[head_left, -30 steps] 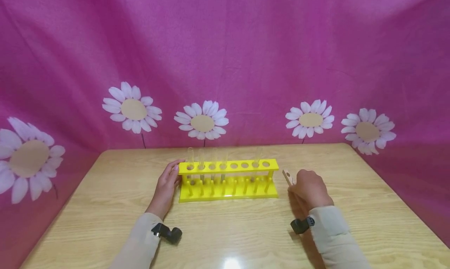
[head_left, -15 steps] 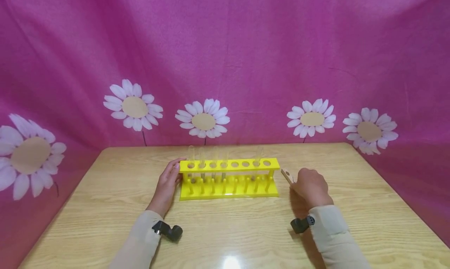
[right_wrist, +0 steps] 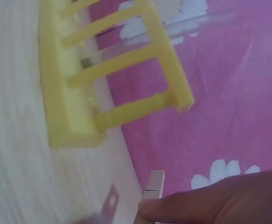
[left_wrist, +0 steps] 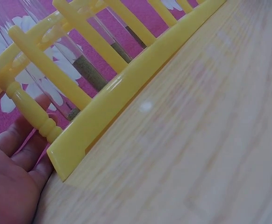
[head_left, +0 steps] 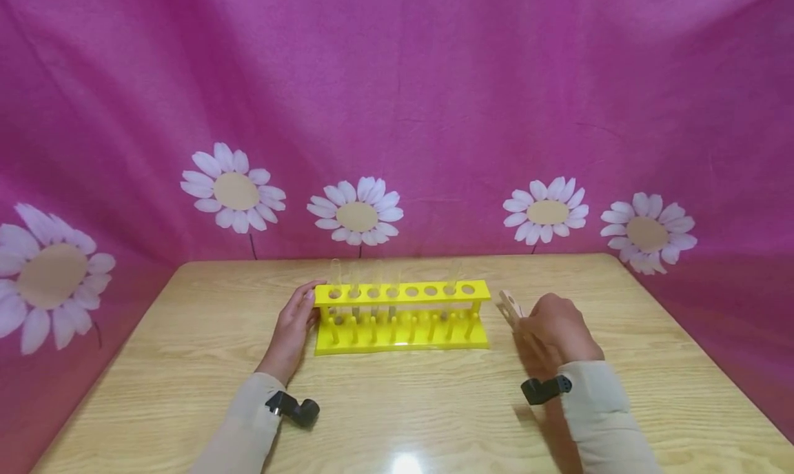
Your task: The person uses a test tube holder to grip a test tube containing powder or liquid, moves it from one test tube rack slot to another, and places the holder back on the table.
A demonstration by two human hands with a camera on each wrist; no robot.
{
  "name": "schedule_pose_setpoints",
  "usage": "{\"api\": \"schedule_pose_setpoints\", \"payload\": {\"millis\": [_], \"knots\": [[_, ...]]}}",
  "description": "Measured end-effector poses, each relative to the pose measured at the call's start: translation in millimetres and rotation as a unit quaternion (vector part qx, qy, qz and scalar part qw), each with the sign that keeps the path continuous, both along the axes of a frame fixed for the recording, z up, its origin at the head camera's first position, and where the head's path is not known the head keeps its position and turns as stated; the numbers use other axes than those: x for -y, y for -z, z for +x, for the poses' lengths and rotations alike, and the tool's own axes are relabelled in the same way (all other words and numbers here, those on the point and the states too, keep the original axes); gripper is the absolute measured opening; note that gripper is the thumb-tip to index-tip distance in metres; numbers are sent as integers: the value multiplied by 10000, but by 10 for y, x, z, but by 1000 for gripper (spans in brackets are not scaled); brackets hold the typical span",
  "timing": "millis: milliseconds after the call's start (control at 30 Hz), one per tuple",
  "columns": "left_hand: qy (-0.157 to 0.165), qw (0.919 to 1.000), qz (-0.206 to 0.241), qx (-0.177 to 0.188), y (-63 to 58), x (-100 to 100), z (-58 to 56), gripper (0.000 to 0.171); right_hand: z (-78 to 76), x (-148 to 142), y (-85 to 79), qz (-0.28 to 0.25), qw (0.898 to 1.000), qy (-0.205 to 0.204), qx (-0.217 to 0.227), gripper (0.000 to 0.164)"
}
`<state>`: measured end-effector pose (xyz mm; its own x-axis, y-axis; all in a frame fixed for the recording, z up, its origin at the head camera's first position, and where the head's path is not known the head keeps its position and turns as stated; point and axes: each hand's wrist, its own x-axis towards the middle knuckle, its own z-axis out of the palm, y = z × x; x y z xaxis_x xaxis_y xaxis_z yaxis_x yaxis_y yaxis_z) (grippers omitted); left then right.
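A yellow test tube rack (head_left: 403, 342) stands upright on the table, with several clear glass test tubes (head_left: 336, 273) in its left holes and one test tube (head_left: 453, 273) near the right end. Dark greenish matter (left_wrist: 90, 73) lies in the bottoms of some tubes. My left hand (head_left: 294, 331) holds the rack's left end, with fingers behind the end post (left_wrist: 32, 107). To the right of the rack, my right hand (head_left: 558, 328) grips a wooden test tube holder (head_left: 510, 307), its tip pointing forward and left. In the right wrist view the thumb presses along the holder (right_wrist: 153, 187).
The table (head_left: 397, 405) has a light wood grain top. Behind it and at both sides hangs a pink cloth (head_left: 434, 116) with large white daisies. A black wrist camera (head_left: 294, 410) sits on the left sleeve, another wrist camera (head_left: 546, 390) on the right.
My right hand has shifted a little to the right with the test tube holder, whose tip sits slightly higher and farther from the rack. My left hand stays at the rack's end.
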<state>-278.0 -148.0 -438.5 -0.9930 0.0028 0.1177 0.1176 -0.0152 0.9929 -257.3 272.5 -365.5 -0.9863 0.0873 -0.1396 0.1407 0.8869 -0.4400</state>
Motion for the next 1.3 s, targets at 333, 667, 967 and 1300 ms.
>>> {"api": "schedule_pose_setpoints", "payload": {"millis": [333,667,967,1300], "knots": [[87,9999,45,-40,1,15,20,52,15,105,-236,141,9973,-245,-671,25],[74,10000,-56,-37,10,23,14,57,133,290,-459,-321,9890,-244,-1422,27],[119,9999,-6,-71,17,17,-7,59,171,377,-499,-468,9807,-342,-1867,24],[106,9999,-47,-99,12,17,-6,57,190,492,-487,-644,9743,-250,-2143,27]]}}
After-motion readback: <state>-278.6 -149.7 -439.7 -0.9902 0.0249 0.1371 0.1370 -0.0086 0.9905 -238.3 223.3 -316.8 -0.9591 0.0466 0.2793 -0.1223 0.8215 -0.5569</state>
